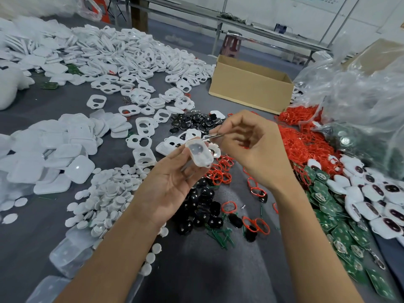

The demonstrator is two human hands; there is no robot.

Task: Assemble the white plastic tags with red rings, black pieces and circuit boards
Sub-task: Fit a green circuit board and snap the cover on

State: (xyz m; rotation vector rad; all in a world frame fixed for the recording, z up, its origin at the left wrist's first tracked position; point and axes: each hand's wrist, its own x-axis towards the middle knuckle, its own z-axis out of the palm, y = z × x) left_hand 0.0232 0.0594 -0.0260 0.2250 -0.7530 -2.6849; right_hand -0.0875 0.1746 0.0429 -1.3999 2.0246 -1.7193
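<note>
Head view, one entry.

- **Item:** white tag shell (199,152), held above the grey surface (196,270), in front of the person and over the loose parts.
- **Left hand** (172,182): fingertips clamped on the shell's lower edge.
- **Right hand** (247,141): pinched on metal tweezers (211,135), tips at the shell's upper rim.
- **Orientation:** hollow face up toward the camera. The long axis runs diagonally, far-left to near-right.
- **Step in hand:** seating a part inside the shell. A dark patch shows within, possibly a black piece, but blur prevents certainty.
- **Next move calls for:** steady tweezer tips, then a pick from the stock.
- **Stock:** red rings (299,136), black pieces (199,202) and circuit boards (341,215) lie near.
</note>
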